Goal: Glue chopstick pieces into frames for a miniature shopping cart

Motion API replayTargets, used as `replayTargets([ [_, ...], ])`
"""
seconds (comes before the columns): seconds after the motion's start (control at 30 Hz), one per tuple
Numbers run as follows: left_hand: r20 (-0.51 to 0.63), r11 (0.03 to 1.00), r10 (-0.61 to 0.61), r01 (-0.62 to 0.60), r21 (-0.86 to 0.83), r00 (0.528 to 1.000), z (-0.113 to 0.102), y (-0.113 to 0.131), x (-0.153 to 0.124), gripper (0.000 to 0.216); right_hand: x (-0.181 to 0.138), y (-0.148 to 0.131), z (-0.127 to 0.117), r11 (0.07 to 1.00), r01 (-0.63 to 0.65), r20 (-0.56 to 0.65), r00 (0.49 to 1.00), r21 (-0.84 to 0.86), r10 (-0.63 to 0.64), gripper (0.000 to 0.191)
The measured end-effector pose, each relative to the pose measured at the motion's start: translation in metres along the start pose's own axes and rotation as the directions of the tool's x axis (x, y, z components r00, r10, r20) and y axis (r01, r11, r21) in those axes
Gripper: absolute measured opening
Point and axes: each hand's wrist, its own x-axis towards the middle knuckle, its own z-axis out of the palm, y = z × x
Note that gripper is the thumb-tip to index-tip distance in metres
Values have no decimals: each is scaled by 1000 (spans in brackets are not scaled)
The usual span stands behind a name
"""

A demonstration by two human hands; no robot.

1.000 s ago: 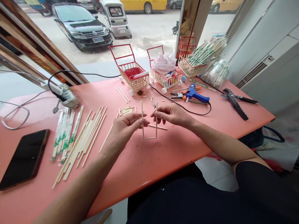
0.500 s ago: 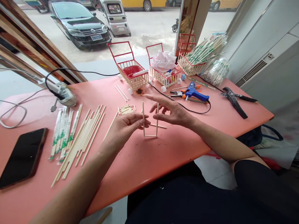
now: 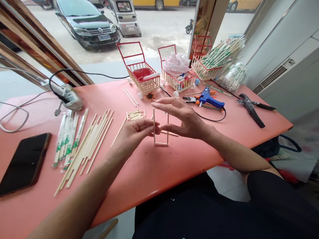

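My left hand pinches the left upright of a U-shaped frame of thin wooden sticks between thumb and fingers. The frame stands with its crosspiece low, against or just above the pink table, and two uprights rising from it. My right hand is open around the frame's upper right part. Its index finger reaches over to the top of the left upright, and its thumb is by the right upright; whether it touches the sticks I cannot tell. Behind my left hand lies a pile of short cut sticks.
Loose long sticks and wrapped chopsticks lie left, beside a phone. Small stick carts with red handles stand at the back. A blue glue gun, pliers and a black tool lie right.
My right hand has moved left over the frame, its index fingertip now at the left upright's top. My left hand keeps its pinch. The view has shifted slightly.
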Motion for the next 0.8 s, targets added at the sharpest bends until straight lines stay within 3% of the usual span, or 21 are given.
replayTargets([
  [0.23, 3, 1000, -7, 7, 18, 1000, 1, 2, 0, 36, 1, 2, -1, 1000, -7, 8, 1000, -12, 7, 55],
  [0.53, -14, 1000, -21, 21, -8, 1000, 1, 2, 0, 45, 5, -4, -2, 1000, -21, 10, 1000, -12, 21, 57],
  [0.63, -43, 998, -48, 47, -38, 998, -1, 1, 2, 49, 9, -8, -7, 986, -145, -35, 988, 85, 149, 58],
  [0.73, -60, 996, -70, 67, -56, 996, -4, -1, 4, 52, 7, -2, -8, 932, -329, -109, 932, 151, 347, 45],
  [0.8, -60, 994, -84, 80, -68, 995, -8, -1, 6, 54, 2, 4, -5, 900, -424, -21, 904, 98, 428, 28],
])
